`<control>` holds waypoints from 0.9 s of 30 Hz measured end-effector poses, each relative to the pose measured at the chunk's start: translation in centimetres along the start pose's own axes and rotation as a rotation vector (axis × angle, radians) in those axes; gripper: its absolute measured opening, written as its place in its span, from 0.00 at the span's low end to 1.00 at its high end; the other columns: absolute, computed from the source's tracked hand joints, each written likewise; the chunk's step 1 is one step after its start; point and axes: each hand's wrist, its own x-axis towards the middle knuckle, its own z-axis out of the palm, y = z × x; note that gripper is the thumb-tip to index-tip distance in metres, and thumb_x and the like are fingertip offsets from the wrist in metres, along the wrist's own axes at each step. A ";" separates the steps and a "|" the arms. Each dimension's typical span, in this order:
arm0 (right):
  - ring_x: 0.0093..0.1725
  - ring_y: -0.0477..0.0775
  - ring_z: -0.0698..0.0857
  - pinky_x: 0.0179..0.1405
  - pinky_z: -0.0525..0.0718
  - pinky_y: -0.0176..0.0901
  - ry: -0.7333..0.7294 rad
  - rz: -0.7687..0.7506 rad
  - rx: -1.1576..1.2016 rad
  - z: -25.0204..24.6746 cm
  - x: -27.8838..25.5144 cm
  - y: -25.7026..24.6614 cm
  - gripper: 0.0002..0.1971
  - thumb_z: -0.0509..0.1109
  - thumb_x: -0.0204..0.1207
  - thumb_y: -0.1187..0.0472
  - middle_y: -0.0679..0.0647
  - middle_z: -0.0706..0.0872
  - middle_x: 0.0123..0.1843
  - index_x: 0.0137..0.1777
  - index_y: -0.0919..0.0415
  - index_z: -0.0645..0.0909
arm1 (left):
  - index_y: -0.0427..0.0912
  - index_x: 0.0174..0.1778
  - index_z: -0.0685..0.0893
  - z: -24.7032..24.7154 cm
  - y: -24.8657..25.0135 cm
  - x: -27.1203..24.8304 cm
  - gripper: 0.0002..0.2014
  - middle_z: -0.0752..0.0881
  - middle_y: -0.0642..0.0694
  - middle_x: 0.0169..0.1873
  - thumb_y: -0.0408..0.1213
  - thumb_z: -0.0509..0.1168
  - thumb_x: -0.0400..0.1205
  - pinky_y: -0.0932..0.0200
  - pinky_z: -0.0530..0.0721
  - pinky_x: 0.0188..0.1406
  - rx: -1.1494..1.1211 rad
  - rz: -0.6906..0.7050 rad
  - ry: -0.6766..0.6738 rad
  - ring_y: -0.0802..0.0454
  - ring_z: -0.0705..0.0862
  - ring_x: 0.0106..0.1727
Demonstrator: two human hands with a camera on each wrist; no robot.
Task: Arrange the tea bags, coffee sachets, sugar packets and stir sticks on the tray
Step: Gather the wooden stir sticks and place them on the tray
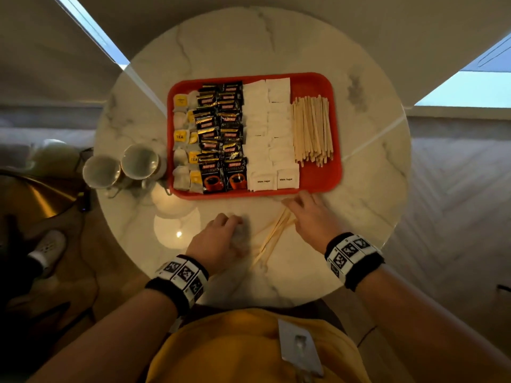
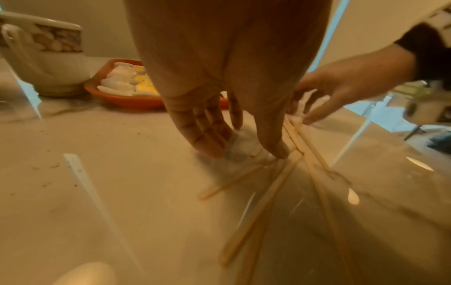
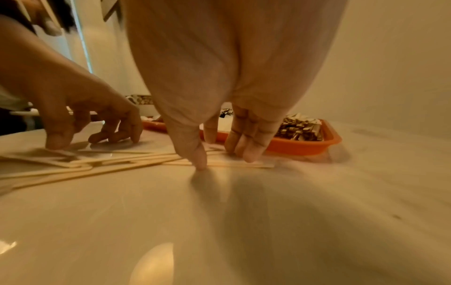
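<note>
Wooden loose stir sticks [image 1: 272, 233] lie fanned on marble table [image 1: 359, 205], near side of red tray [image 1: 315, 84]. Right hand [image 1: 309, 217] fingertips press their far ends; left hand [image 1: 218, 239] pinches a white packet [image 2: 240, 148] beside them.

You have one red tray [image 1: 318, 87] | two cups [image 1: 121, 168] | two hands | coffee sachets [image 1: 222, 134] in two columns, sugar packets [image 1: 269, 128] in two columns, uncountable where they overlap | loose stir sticks [image 1: 272, 233] between your fingertips: several, blurred
</note>
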 end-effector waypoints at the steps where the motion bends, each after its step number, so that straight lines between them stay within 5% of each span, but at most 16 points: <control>1: 0.61 0.58 0.76 0.61 0.83 0.53 0.016 -0.027 -0.013 0.4 0.0 -0.1 0.29 0.73 0.72 0.70 0.56 0.76 0.63 0.74 0.55 0.77 | 0.55 0.78 0.68 0.5 0.2 -0.2 0.34 0.74 0.50 0.69 0.54 0.74 0.78 0.49 0.87 0.52 0.041 0.020 -0.015 0.47 0.80 0.65; 8: 0.53 0.64 0.81 0.46 0.87 0.59 0.068 -0.136 -0.067 1.4 1.0 -2.1 0.14 0.75 0.70 0.70 0.61 0.81 0.52 0.56 0.64 0.83 | 0.49 0.76 0.71 1.1 1.0 -0.4 0.22 0.73 0.46 0.70 0.42 0.66 0.86 0.45 0.87 0.56 0.085 0.063 0.013 0.43 0.79 0.67; 10: 0.51 0.65 0.82 0.43 0.87 0.58 0.069 -0.147 -0.069 1.4 1.5 -2.6 0.13 0.76 0.69 0.71 0.62 0.81 0.50 0.53 0.64 0.83 | 0.48 0.75 0.71 0.5 0.9 -0.8 0.23 0.73 0.47 0.69 0.50 0.65 0.86 0.48 0.86 0.56 0.049 0.042 0.039 0.44 0.78 0.68; 13: 0.50 0.63 0.80 0.43 0.86 0.58 0.075 -0.145 -0.077 1.4 1.8 -2.7 0.12 0.75 0.70 0.71 0.61 0.81 0.51 0.53 0.63 0.83 | 0.45 0.79 0.66 0.2 0.4 -2.0 0.43 0.71 0.45 0.71 0.67 0.67 0.74 0.50 0.86 0.56 0.159 0.054 -0.005 0.45 0.75 0.68; 17: 0.53 0.62 0.78 0.45 0.86 0.57 0.043 -0.176 -0.085 1.7 2.0 -2.4 0.12 0.74 0.73 0.69 0.59 0.80 0.53 0.56 0.60 0.82 | 0.45 0.82 0.61 0.6 0.0 -2.4 0.45 0.68 0.45 0.73 0.55 0.77 0.75 0.53 0.85 0.59 0.235 0.088 -0.037 0.45 0.72 0.71; 25: 0.47 0.60 0.82 0.38 0.83 0.51 0.033 -0.291 -0.118 1.8 2.0 -3.3 0.13 0.79 0.68 0.69 0.57 0.82 0.47 0.51 0.59 0.85 | 0.43 0.75 0.72 -0.3 -0.8 -0.5 0.23 0.74 0.43 0.68 0.32 0.68 0.84 0.53 0.82 0.60 0.080 0.151 0.021 0.43 0.78 0.65; 27: 0.47 0.61 0.83 0.40 0.83 0.52 0.014 -0.316 -0.131 2.2 2.2 -4.1 0.14 0.78 0.67 0.70 0.57 0.82 0.48 0.52 0.59 0.84 | 0.41 0.75 0.74 -0.7 0.1 -0.1 0.23 0.75 0.42 0.68 0.35 0.69 0.84 0.55 0.79 0.62 0.027 0.155 0.018 0.43 0.79 0.64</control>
